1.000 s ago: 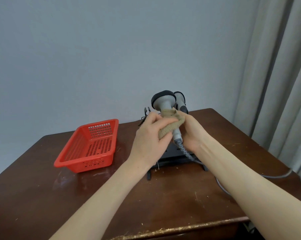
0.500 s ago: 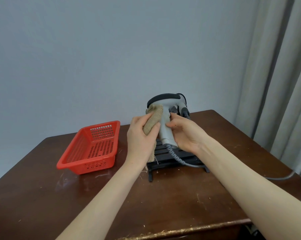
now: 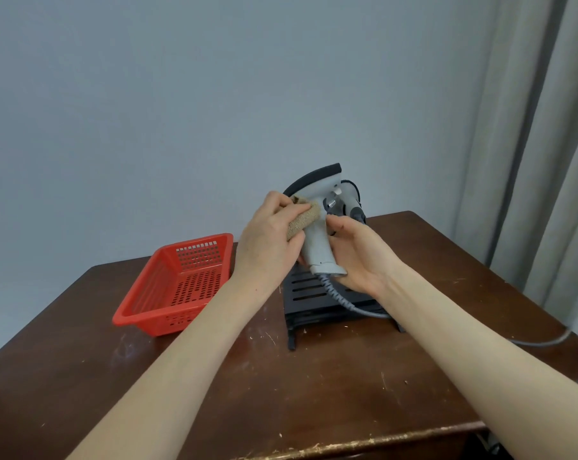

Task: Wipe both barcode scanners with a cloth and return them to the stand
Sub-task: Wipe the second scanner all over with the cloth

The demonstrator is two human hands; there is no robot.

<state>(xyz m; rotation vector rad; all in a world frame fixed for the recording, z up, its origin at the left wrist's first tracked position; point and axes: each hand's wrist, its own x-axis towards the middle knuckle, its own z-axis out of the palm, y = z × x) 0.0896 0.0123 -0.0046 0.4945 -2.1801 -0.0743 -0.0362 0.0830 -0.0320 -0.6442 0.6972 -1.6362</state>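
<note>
A grey barcode scanner (image 3: 318, 247) with a black top is held upright above the black slatted stand (image 3: 309, 293). My right hand (image 3: 357, 257) grips its handle from the right. My left hand (image 3: 271, 240) holds a tan cloth (image 3: 302, 220) pressed against the scanner's left side just under the head. A second, darker scanner (image 3: 355, 209) sits behind it on the stand, mostly hidden. The grey coiled cable (image 3: 344, 302) runs from the handle's base off to the right.
A red perforated plastic basket (image 3: 181, 283) stands on the dark wooden table (image 3: 281, 393) to the left of the stand. Grey curtains (image 3: 546, 161) hang at the right. The cable trails over the table's right edge. The table's front edge is worn.
The scanner has turned so its head now points right and its side faces me. My left hand has moved the cloth up the scanner's left side toward the head.
</note>
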